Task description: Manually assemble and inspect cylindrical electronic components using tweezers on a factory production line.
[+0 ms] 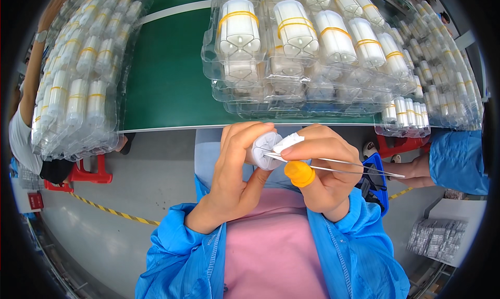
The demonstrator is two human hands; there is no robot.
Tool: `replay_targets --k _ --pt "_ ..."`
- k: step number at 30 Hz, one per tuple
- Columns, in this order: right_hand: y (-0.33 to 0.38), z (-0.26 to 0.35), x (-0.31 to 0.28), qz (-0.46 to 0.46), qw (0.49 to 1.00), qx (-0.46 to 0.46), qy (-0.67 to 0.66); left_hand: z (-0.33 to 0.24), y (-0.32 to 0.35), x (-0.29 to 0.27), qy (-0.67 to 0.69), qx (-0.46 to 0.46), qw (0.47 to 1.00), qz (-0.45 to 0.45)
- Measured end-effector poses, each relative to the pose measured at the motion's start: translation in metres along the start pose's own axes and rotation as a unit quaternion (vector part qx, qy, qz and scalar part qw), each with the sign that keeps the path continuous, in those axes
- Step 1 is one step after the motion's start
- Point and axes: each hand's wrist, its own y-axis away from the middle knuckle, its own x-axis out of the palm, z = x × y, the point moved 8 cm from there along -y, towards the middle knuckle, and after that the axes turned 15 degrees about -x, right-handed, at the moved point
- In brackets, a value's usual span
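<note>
Low in front of my chest, my left hand (229,171) is closed round a short white cylinder (267,152). Its round end, divided by thin ribs, faces my right hand (330,156). That hand pinches a pair of metal tweezers (393,174), whose tips meet the ribbed end of the cylinder. A white wrap (288,142) covers a fingertip of my right hand, and a yellow finger cot (299,174) sits on another digit. Whether the tweezer tips grip anything is too small to tell.
Ahead, a green-topped table (166,70) bears stacked clear plastic trays (312,105) of white cylinders with yellow bands. More stacks of trays (78,145) stand at the left and far right. Other people work at both sides, near red stools (96,171). A blue bin (384,195) is at my right.
</note>
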Motion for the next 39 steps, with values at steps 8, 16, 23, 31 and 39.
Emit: replay_targets --k 8,16,23,31,39 --pt "-0.003 0.000 0.003 0.021 1.000 -0.001 -0.009 0.001 0.001 0.001 0.011 -0.005 1.000 -0.008" --pt "-0.009 0.002 0.012 0.083 0.996 -0.029 0.028 -0.009 -0.004 -0.007 -0.078 0.031 0.995 -0.054" --pt "0.002 -0.010 -0.002 -0.015 0.996 0.041 -0.076 0.003 -0.002 -0.007 0.080 -0.042 0.995 -0.042" --pt "-0.003 0.000 0.002 0.029 0.999 0.023 -0.019 0.006 0.000 -0.004 0.128 -0.056 0.990 -0.022" --pt "-0.008 0.000 -0.001 0.035 0.999 -0.010 -0.004 0.003 0.000 -0.002 0.119 -0.061 0.991 -0.007"
